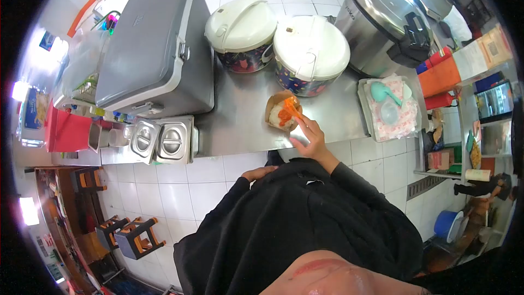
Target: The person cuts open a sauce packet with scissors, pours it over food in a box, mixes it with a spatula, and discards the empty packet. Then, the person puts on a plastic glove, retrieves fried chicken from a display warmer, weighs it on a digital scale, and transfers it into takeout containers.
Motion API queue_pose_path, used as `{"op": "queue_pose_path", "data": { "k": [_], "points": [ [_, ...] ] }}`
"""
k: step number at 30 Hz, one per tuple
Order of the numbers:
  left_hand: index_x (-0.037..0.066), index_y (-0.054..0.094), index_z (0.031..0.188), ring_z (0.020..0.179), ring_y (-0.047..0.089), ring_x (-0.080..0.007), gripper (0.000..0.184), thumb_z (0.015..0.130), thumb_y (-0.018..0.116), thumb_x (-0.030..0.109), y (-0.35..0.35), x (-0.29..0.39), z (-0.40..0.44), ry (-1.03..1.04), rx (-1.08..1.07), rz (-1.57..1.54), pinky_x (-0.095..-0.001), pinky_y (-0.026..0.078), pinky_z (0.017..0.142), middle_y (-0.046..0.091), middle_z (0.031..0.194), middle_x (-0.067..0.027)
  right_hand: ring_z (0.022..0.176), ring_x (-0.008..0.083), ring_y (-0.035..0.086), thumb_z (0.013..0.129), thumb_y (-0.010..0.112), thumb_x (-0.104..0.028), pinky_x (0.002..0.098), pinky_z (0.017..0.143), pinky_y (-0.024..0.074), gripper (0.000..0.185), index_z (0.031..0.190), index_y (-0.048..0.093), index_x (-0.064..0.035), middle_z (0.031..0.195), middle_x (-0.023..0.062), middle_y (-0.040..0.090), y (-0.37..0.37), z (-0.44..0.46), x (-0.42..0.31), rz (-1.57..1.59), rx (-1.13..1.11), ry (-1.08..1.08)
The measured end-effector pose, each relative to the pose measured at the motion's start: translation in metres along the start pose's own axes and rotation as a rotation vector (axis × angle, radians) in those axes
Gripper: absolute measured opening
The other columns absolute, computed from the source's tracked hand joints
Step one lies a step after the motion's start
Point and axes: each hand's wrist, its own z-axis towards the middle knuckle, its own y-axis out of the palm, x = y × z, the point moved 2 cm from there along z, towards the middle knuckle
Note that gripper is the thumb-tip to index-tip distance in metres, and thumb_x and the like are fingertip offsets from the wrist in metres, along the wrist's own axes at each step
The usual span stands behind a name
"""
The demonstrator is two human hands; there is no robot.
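Observation:
A brown paper food box (270, 110) stands open on the steel counter (234, 125), with white rice (278, 122) and red-orange sauced food (284, 116) inside. My right hand (311, 137) is closed on an orange spoon (292, 109), whose far end is over the box. Its tip is too small to make out clearly. My left hand (258, 173) lies against my dark clothing at the waist, below the counter edge. Its fingers look stretched out and hold nothing that I can see.
Two white-lidded rice cookers (243, 24) and a large steel cooker (376, 22) stand behind the box. Left are a grey insulated box (153, 49) and lidded steel pans (174, 139). At right, a turquoise scoop (382, 93) lies on patterned paper (401, 117).

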Motion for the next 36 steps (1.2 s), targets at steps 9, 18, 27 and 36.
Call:
{"op": "queue_pose_path", "data": {
  "k": [9, 18, 27, 36],
  "points": [
    [-0.001, 0.044, 0.135, 0.130, 0.040, -0.0259, 0.065, 0.098, 0.032, 0.052, 0.004, -0.100, 0.155, -0.157, -0.359, 0.386, -0.0357, 0.030, 0.107, 0.045, 0.140, -0.0152, 0.088, 0.0233, 0.057, 0.070, 0.073, -0.014, 0.0280, 0.065, 0.0492, 0.063, 0.127, 0.052, 0.0055, 0.129, 0.0207, 0.052, -0.120, -0.044, 0.014, -0.120, 0.347, 0.126],
    [0.004, 0.070, 0.092, 0.088, 0.063, -0.0331, 0.032, 0.085, 0.061, 0.035, 0.127, 0.013, 0.306, -0.038, -0.427, 1.231, -0.0454, 0.047, 0.078, 0.068, 0.091, -0.0168, 0.100, 0.0302, 0.058, 0.068, 0.074, -0.013, 0.0354, 0.086, 0.0465, 0.060, 0.123, 0.056, 0.0037, 0.128, 0.0180, 0.055, -0.329, -0.218, 0.039, -0.513, 0.657, 0.426],
    [0.004, 0.061, 0.070, 0.077, 0.063, -0.0334, 0.056, 0.075, 0.066, 0.060, 0.251, 0.161, 0.366, -0.052, 0.205, 1.176, -0.0421, 0.049, 0.070, 0.065, 0.077, -0.0165, 0.096, 0.0296, 0.058, 0.070, 0.071, -0.008, 0.0350, 0.082, 0.0453, 0.056, 0.123, 0.057, 0.0034, 0.125, 0.0178, 0.057, -0.479, -0.309, 0.106, -0.714, 0.741, 0.494],
    [0.004, 0.065, 0.092, 0.079, 0.065, -0.0255, 0.046, 0.079, 0.069, 0.048, 0.316, 0.209, 0.492, 0.092, 0.347, 0.595, -0.0382, 0.050, 0.072, 0.067, 0.089, -0.0139, 0.098, 0.0301, 0.056, 0.074, 0.068, -0.007, 0.0352, 0.085, 0.0434, 0.053, 0.124, 0.055, 0.0036, 0.125, 0.0188, 0.056, -0.601, -0.287, 0.263, -0.659, 0.660, 0.415]
  ]
}}
